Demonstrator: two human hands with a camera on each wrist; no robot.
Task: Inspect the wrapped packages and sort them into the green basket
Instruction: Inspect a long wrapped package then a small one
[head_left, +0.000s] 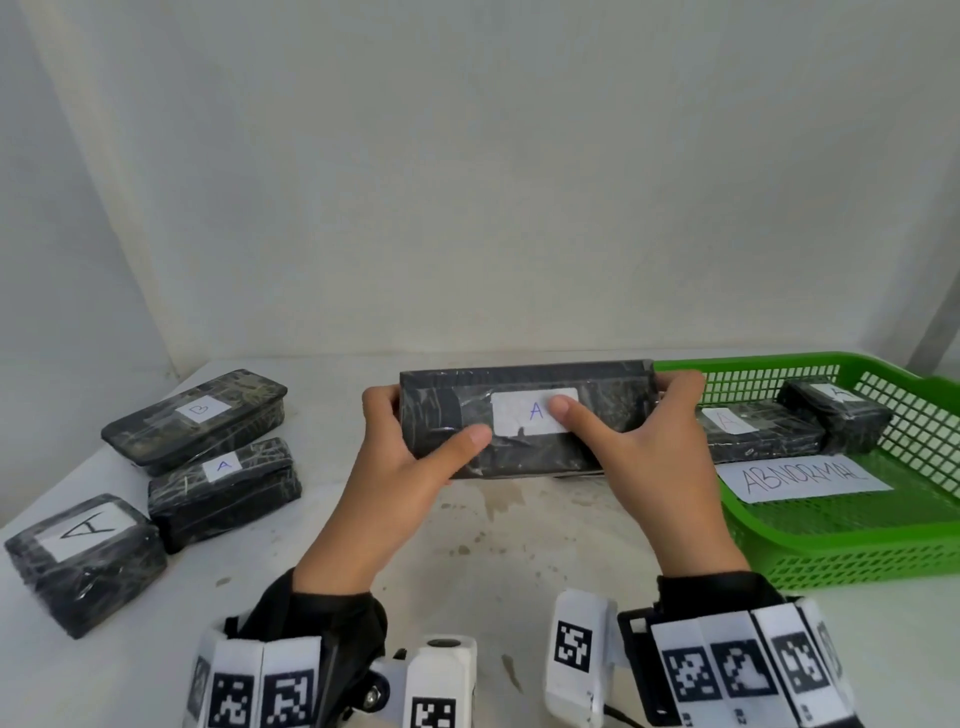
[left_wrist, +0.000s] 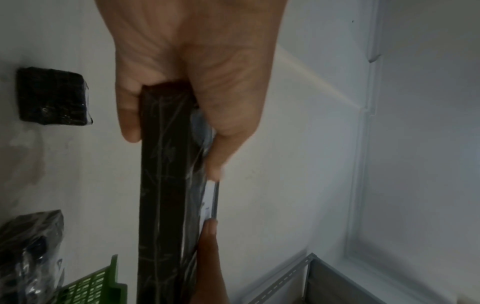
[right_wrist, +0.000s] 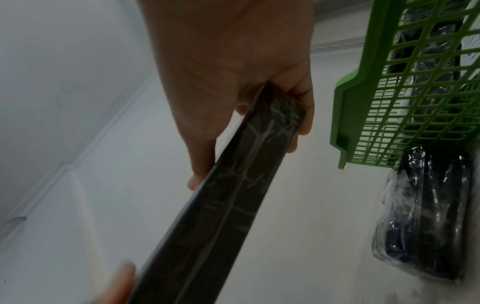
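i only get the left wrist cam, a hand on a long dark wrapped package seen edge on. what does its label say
Observer: The head view shows a white label reading A on the long black wrapped package.
Operator: is the other hand on it too
Observer: Yes, the right hand grips its right end and the left hand its left end.
Operator: whats in the green basket
Observer: The green plastic mesh basket holds two wrapped packages with A labels and a paper sign reading ABNORMAL.
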